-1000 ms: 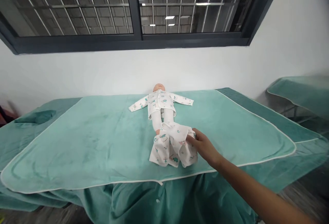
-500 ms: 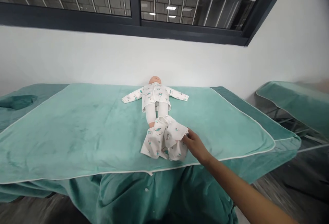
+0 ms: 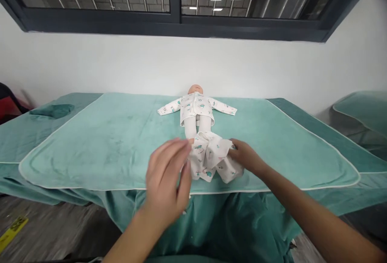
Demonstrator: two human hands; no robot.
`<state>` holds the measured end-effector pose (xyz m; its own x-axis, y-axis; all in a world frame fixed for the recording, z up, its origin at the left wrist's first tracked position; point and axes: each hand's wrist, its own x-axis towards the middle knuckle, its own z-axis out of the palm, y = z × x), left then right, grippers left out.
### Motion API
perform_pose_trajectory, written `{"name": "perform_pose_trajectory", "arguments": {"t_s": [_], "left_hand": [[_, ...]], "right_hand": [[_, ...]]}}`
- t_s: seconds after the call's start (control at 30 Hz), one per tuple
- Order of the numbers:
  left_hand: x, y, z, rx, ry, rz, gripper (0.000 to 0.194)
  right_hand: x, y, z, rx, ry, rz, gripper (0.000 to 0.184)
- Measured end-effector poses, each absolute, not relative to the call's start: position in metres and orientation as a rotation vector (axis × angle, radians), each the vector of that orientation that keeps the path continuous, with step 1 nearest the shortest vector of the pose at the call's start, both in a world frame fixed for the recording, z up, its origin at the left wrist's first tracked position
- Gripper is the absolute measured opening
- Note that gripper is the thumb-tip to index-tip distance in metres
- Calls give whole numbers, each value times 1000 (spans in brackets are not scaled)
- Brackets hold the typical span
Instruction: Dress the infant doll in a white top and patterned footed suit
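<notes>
A baby doll [image 3: 196, 110] in a white printed top lies on its back on a teal blanket [image 3: 121, 142], head toward the wall. White printed baby trousers [image 3: 211, 156] are bunched at its feet near the bed's front edge. My right hand [image 3: 246, 156] grips the right side of the trousers. My left hand [image 3: 167, 178] is raised in front of the bed, fingers stretched out toward the left side of the trousers, holding nothing.
The bed [image 3: 242, 222] has a darker teal cover hanging over its front. A folded teal cloth [image 3: 53, 110] lies at the far left. A second teal-covered bed [image 3: 363, 112] stands at the right. A white wall and a barred window [image 3: 169, 1] are behind.
My left hand has come into view and reached toward the trousers. My right hand keeps its hold on them. The camera has moved closer and shifted.
</notes>
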<state>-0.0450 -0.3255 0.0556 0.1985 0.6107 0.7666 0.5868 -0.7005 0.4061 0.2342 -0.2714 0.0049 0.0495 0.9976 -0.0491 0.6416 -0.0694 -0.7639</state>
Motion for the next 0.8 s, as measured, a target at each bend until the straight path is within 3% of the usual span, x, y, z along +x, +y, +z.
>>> {"name": "perform_pose_trajectory", "arguments": {"t_s": [0.13,0.3,0.43,0.53,0.67,0.8], "left_hand": [[-29,-272,52,2230,1186,1344,42],[-21,-253,68,1856,847,969,49],[-26,-266,71,1544,826,1076,42],[-31,-274,65,1405,836,1224,33],[-33,-293,51,1249,896,1278,26],[-30,-315,28,1101,934,1246,20]], "right_hand": [[216,-260,60,-1288,-1583,1100,43],[188,-258,120,-822,-1609,1155,32],[171,-263,141,-672,-1678,958,33],[159,-270,131,-702,-1784,859,43],[143,-284,82,-773,-1973,847,66],[134,-299,30,-993,-1892,928,43]]}}
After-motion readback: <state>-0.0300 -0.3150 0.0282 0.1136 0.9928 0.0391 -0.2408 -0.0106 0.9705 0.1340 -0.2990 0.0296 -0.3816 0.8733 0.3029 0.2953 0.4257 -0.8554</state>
